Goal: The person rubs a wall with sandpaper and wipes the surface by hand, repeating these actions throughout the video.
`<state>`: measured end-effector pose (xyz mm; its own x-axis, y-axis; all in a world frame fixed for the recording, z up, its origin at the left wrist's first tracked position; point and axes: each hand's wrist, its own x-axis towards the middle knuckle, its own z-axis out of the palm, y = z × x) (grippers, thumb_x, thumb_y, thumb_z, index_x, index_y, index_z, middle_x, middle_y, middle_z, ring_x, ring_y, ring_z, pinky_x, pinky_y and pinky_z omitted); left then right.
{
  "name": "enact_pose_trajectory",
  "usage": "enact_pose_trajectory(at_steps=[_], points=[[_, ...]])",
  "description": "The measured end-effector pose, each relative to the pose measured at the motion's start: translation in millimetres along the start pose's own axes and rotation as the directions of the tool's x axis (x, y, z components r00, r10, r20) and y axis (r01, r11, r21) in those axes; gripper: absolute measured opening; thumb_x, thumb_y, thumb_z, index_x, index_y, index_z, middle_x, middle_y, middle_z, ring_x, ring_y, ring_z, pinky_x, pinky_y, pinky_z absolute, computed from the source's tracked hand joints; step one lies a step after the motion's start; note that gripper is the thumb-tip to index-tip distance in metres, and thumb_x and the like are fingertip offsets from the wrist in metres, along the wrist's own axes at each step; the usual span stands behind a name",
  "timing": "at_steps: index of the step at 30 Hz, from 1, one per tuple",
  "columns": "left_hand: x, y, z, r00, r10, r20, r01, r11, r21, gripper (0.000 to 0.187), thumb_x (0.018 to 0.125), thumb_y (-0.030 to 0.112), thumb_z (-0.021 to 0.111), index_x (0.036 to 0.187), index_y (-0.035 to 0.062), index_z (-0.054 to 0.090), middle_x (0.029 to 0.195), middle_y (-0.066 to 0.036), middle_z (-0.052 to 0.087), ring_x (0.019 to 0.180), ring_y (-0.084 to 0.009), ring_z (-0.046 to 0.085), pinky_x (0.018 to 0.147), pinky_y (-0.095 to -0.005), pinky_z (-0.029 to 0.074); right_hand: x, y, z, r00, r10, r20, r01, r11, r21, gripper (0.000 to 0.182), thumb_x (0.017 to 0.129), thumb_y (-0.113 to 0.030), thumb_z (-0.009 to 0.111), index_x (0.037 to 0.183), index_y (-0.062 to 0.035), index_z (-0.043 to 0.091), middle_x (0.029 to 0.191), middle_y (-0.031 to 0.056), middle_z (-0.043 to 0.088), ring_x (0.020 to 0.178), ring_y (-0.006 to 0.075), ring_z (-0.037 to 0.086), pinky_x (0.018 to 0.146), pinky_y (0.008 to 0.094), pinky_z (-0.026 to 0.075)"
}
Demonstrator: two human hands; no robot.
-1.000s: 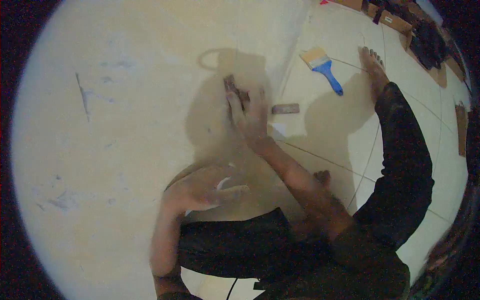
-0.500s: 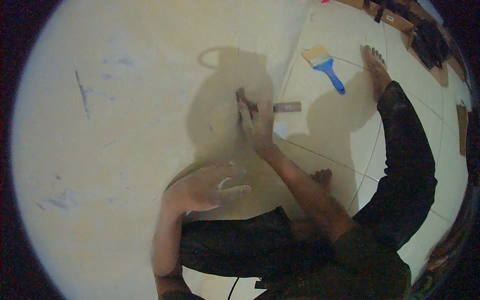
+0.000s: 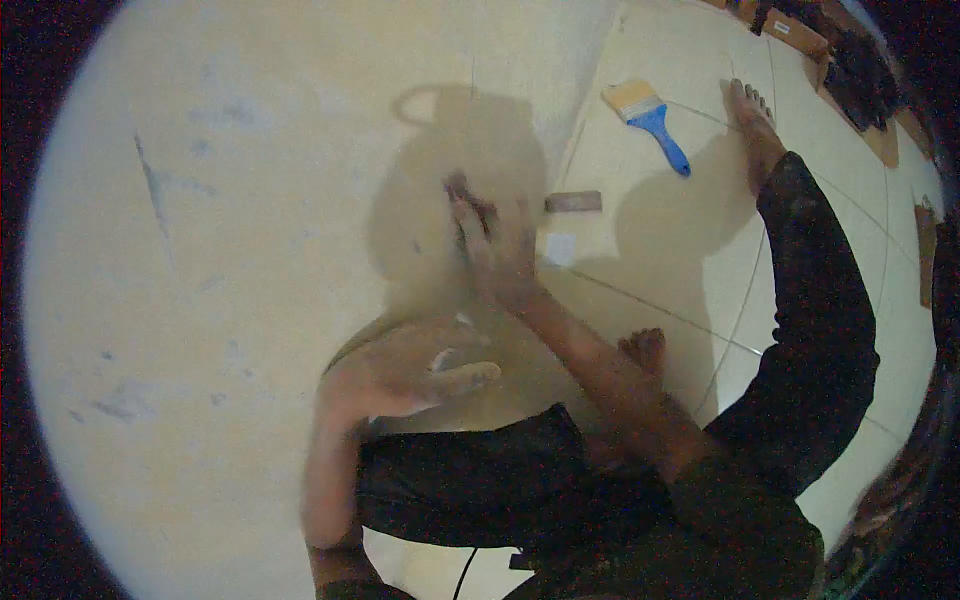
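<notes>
My right hand (image 3: 500, 245) presses a small dark brown piece (image 3: 457, 186), apparently folded sandpaper, against the pale wall (image 3: 250, 270). Its fingers are closed round the piece, partly covering it, and are a little blurred. Below and to the left, my left hand (image 3: 395, 372) is held over my bent knee with the thumb apart from the fingers; nothing shows in its grasp. Both hands look dusty. On the floor just right of my right hand lies a flat brownish strip (image 3: 574, 202), with a small white square (image 3: 561, 249) below it.
A paintbrush (image 3: 650, 125) with a blue handle lies on the tiled floor (image 3: 690, 60). My bare right foot (image 3: 752, 115) rests beyond it. Cardboard (image 3: 797, 40) and a dark heap (image 3: 862, 85) sit at the upper right. Marks and a long dark scratch (image 3: 148, 180) show on the wall.
My right hand has shifted slightly left along the wall with the brown piece. My left hand keeps nearly the same pose. The whole view has tilted a little.
</notes>
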<state>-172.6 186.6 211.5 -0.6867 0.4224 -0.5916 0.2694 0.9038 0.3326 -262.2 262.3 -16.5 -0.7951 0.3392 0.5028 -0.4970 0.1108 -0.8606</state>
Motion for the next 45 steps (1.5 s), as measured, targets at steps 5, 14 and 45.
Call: enact_pose_trajectory(at_steps=[5, 14, 45], points=[[6, -1, 6, 0.991, -0.133, 0.014, 0.133, 0.99, -0.038, 0.057, 0.095, 0.055, 0.065, 0.127, 0.008, 0.07, 0.132, -0.019, 0.066, 0.127, -0.0355, 0.059, 0.111, -0.0425, 0.043, 76, -44, -3, 0.998, 0.05, -0.045, -0.048, 0.998, 0.029, 0.02, 0.096, -0.014, 0.072, 0.107, 0.0014, 0.066, 0.094, 0.0171, 0.066, 0.088, 0.0301, 0.065, 0.082, 0.0444, 0.051], [25, -17, 8, 0.998, -0.055, 0.038, 0.059, 0.994, -0.093, 0.056, 0.095, 0.056, 0.064, 0.119, 0.0063, 0.074, 0.125, -0.019, 0.069, 0.12, -0.035, 0.063, 0.105, -0.044, 0.047, -4, -26, 1, 0.997, 0.049, 0.053, -0.054, 0.995, 0.088, 0.021, 0.094, -0.021, 0.073, 0.103, -0.0029, 0.067, 0.097, 0.0178, 0.071, 0.085, 0.0352, 0.067, 0.082, 0.0477, 0.051], [19, -29, 12, 0.998, 0.063, 0.002, -0.063, 0.994, -0.084, 0.047, 0.094, 0.046, 0.067, 0.115, 0.0039, 0.073, 0.118, -0.02, 0.071, 0.114, -0.0367, 0.065, 0.103, -0.0444, 0.049, 64, -58, -5, 0.978, 0.2, 0.065, -0.208, 0.965, 0.158, 0.021, 0.088, -0.017, 0.079, 0.101, -0.0036, 0.07, 0.103, 0.019, 0.071, 0.094, 0.0351, 0.068, 0.084, 0.0464, 0.055]])
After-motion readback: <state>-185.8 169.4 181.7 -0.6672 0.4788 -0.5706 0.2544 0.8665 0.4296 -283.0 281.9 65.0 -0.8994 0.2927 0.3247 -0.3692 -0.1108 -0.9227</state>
